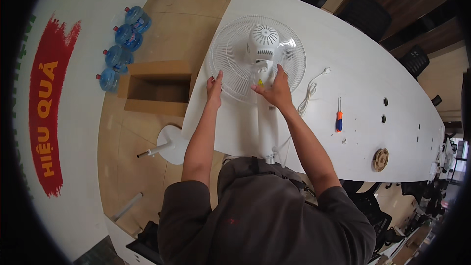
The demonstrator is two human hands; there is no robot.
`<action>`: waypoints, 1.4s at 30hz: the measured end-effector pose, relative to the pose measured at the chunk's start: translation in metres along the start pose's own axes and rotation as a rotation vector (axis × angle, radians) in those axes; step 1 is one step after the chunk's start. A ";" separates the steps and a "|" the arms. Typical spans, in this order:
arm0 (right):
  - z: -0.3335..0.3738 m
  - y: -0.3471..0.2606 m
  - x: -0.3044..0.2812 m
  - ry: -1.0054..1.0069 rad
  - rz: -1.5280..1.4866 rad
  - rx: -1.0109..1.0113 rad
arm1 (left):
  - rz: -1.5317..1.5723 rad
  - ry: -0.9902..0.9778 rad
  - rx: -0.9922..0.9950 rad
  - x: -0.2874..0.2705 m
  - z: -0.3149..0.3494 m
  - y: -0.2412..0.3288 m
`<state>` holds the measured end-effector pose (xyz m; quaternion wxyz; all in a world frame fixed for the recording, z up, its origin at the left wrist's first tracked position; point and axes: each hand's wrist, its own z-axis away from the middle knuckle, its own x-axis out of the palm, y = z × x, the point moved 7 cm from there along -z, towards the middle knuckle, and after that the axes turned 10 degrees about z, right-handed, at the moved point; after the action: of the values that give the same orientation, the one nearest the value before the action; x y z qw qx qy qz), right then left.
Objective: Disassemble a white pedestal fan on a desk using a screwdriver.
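A white electric fan (265,49) lies on the white table (314,34), its motor housing facing up and its round wire guard (230,64) beneath. The fan's white column (268,122) stretches toward my body, with a cord near its lower end. My left hand (214,88) grips the left rim of the guard, its fingers partly hidden. Around the fan's neck, below the motor, is my right hand (278,91), with the thumb laid across the neck and the index finger along its right side. The other right fingers are hidden.
Right of the fan lie a white plugged cord (310,91), an orange-and-blue screwdriver (339,120) and a brown round object (380,159). On the floor at left are an open cardboard box (157,103), a white round fan base (172,143) and several blue water bottles (117,58).
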<state>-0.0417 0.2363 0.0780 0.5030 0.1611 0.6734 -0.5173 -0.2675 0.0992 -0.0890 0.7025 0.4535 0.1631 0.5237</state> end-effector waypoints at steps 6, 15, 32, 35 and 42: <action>-0.007 0.006 0.034 -0.023 0.130 0.168 | 0.166 -0.173 -0.154 0.023 -0.021 -0.018; -0.014 0.016 -0.004 -0.144 -0.001 0.155 | 0.449 -0.311 -0.096 0.012 0.004 -0.018; 0.039 0.013 -0.008 -0.468 -1.117 0.182 | -0.308 -0.351 1.144 0.146 0.224 0.221; 0.051 0.031 0.018 -0.553 -1.276 0.212 | -0.501 -0.283 1.261 0.167 0.238 0.209; 0.073 0.067 0.054 -0.650 -1.617 0.174 | -0.738 -0.421 1.167 0.234 0.241 0.162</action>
<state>0.0207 0.1851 -0.0005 0.1351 -0.4834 0.3628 -0.7851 -0.0993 0.2002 0.2286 0.4935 0.7614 0.4199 -0.0186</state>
